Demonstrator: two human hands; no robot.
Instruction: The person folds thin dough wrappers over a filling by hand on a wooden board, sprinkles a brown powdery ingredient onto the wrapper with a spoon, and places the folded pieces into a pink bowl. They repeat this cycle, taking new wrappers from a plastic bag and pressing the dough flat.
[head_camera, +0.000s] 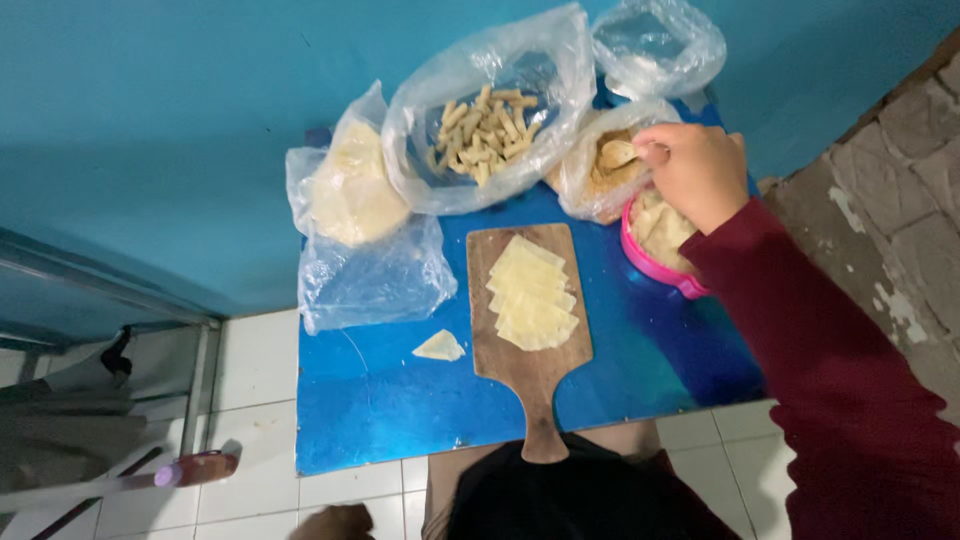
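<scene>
My right hand (695, 170), in a dark red sleeve, grips a small spoon (617, 153) at the far right of the blue table (640, 350). The spoon's bowl hovers over an open plastic bag of brownish crumbs (590, 185). Just under the hand sits a pink bowl (650, 262) of pale filling. A wooden cutting board (530, 350) lies in the middle with several overlapping square dough wrappers (530, 295) on it. One folded wrapper (439, 346) lies on the table left of the board. My left hand is not visible.
A plastic bag of finger-shaped rolls (485, 125) and a bag of pale wrappers (350, 190) sit at the back, with an empty bag (655, 40) behind. A blue wall stands behind the table, white floor tiles (255, 370) lie to the left, and a rough stone wall (900, 200) rises on the right.
</scene>
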